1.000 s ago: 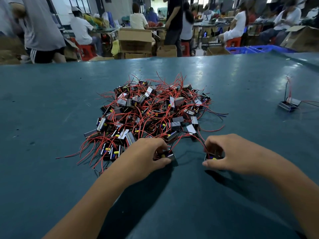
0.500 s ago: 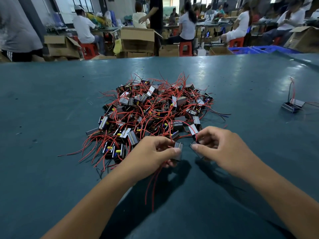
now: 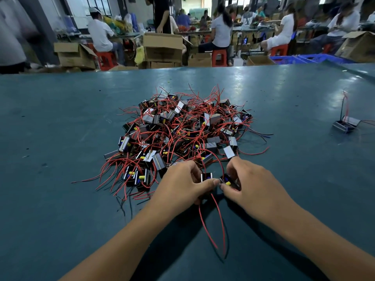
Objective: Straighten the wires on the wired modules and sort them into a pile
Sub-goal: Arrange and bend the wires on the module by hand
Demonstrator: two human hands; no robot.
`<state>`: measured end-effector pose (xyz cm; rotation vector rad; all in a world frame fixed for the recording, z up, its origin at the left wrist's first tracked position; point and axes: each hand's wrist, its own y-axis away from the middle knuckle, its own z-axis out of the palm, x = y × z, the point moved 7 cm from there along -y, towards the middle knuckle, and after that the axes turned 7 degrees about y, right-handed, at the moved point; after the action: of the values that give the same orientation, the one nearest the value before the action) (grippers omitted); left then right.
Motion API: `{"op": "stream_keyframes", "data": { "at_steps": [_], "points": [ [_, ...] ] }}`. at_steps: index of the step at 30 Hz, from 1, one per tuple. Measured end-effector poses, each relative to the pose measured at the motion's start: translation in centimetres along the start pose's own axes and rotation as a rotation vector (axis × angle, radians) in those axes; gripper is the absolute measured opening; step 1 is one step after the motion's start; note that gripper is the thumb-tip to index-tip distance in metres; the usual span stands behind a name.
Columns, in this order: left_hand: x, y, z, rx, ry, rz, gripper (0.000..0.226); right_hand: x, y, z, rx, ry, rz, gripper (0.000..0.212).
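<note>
- Our left hand (image 3: 182, 185), just below the centre of the frame, has its fingers and thumb curled round a small dark wired module (image 3: 207, 177) and pinches it at thumb tip.
- Our right hand (image 3: 253, 187), just to the right of the left one, pinches a second module (image 3: 228, 181) with a yellow part showing; the two modules sit close together between our thumbs, nearly touching.
- Red wires (image 3: 213, 220) hang from the held modules toward the bottom of the frame, two long strands spreading over the table below our hands.
- The tangled heap of modules (image 3: 182, 134) lies in the centre of the frame, just above our hands, with red and a few black leads sticking out on all sides.
- Our knuckles lie at the lower edge of that heap; the right hand sits near one silver-faced module at the heap's lower right.
- Two modules set apart (image 3: 345, 124) stand at the right edge of the frame, well apart from the heap, wires rising upright from them.
- The teal table (image 3: 60, 199) fills the middle and lower frame.
- Across the top of the frame, people sit on red stools (image 3: 219, 56) among open cardboard boxes (image 3: 162, 47), with blue crates (image 3: 304, 58) at upper right.
</note>
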<state>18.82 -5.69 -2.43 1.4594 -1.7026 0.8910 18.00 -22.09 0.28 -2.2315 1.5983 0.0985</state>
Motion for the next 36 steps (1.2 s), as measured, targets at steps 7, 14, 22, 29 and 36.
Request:
{"op": "stream_keyframes", "data": {
  "at_steps": [7, 14, 22, 29, 36],
  "points": [
    [-0.1, -0.5, 1.3, -0.125, 0.237, -0.033, 0.022, 0.5, -0.5, 0.0, -0.065, -0.068, 0.058, 0.012],
    [-0.3, -0.5, 2.1, -0.144, 0.459, -0.138, 0.022, -0.1, -0.2, 0.6, -0.172, -0.043, 0.008, 0.039],
    [0.4, -0.5, 1.3, -0.12, 0.213, 0.009, 0.024, -0.1, -0.7, 0.5, -0.103, 0.013, 0.042, 0.044],
    [0.8, -0.5, 1.3, -0.074, 0.258, 0.047, 0.023, 3.1, -1.1, -4.1, -0.014, 0.036, 0.151, 0.047],
    [1.5, -0.1, 1.6, -0.09, 0.082, 0.12, 0.022, 13.0, -6.0, -7.3, -0.004, 0.18, 0.396, 0.054]
  ]
}}
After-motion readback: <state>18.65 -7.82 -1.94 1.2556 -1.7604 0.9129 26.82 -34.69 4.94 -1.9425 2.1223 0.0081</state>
